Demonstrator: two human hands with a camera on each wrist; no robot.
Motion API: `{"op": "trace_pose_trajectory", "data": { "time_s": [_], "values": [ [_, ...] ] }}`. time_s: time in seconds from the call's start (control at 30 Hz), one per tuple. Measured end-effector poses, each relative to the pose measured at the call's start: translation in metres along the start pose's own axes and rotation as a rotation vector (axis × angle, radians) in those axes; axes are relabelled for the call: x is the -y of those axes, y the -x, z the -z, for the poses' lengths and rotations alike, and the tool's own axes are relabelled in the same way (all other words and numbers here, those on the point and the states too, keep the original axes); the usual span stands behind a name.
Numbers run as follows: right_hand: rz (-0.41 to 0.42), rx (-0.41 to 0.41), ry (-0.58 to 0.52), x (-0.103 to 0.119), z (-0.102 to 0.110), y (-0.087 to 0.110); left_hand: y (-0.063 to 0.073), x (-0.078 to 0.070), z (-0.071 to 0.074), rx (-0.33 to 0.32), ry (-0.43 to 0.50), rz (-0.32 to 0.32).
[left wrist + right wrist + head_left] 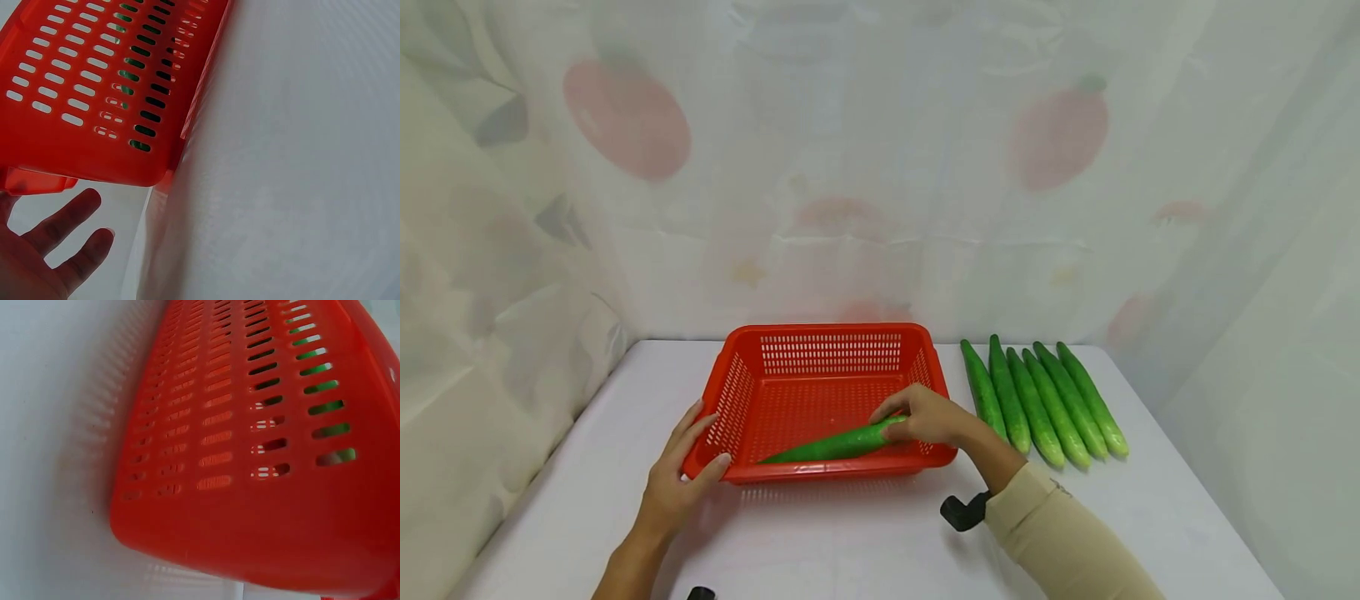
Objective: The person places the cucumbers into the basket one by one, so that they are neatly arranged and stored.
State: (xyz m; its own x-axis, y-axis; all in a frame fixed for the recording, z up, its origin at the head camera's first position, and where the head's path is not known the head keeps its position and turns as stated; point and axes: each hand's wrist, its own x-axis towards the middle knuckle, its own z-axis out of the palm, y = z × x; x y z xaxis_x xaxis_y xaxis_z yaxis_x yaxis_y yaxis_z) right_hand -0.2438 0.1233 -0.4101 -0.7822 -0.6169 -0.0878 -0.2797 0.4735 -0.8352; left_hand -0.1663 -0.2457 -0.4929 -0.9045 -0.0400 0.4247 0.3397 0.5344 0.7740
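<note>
A red plastic basket [831, 392] with slotted walls stands on the table. Inside, along its front wall, lies a long green cucumber [831, 447], its right end raised. My right hand [925, 417] reaches over the front right of the basket and grips that end between thumb and fingers. At the front left corner, my left hand [681, 475] rests against the rim with fingers spread. In the left wrist view, its loosely extended fingers [65, 222] are beside the basket wall [81, 150]. The right wrist view shows the basket's outer wall [250, 531], with green behind the slots; the hand is hidden there.
Several cucumbers [1048, 408] lie side by side on the white table [820, 550], right of the basket. A pale curtain [850, 167] with fruit prints hangs behind the table and along its sides. A black wrist-worn device [962, 512] sticks out by my right sleeve.
</note>
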Motion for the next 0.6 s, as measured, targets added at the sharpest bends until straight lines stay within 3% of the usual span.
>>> {"op": "trace_pose_trajectory", "data": {
  "time_s": [0.27, 0.6],
  "values": [
    [-0.044, 0.004, 0.008, -0.001, -0.006, -0.008, -0.001, 0.000, 0.000, -0.010, 0.037, -0.022],
    [-0.162, 0.046, 0.050, -0.002, -0.010, -0.012, 0.000, -0.001, 0.000, -0.003, 0.041, -0.014]
  ]
}}
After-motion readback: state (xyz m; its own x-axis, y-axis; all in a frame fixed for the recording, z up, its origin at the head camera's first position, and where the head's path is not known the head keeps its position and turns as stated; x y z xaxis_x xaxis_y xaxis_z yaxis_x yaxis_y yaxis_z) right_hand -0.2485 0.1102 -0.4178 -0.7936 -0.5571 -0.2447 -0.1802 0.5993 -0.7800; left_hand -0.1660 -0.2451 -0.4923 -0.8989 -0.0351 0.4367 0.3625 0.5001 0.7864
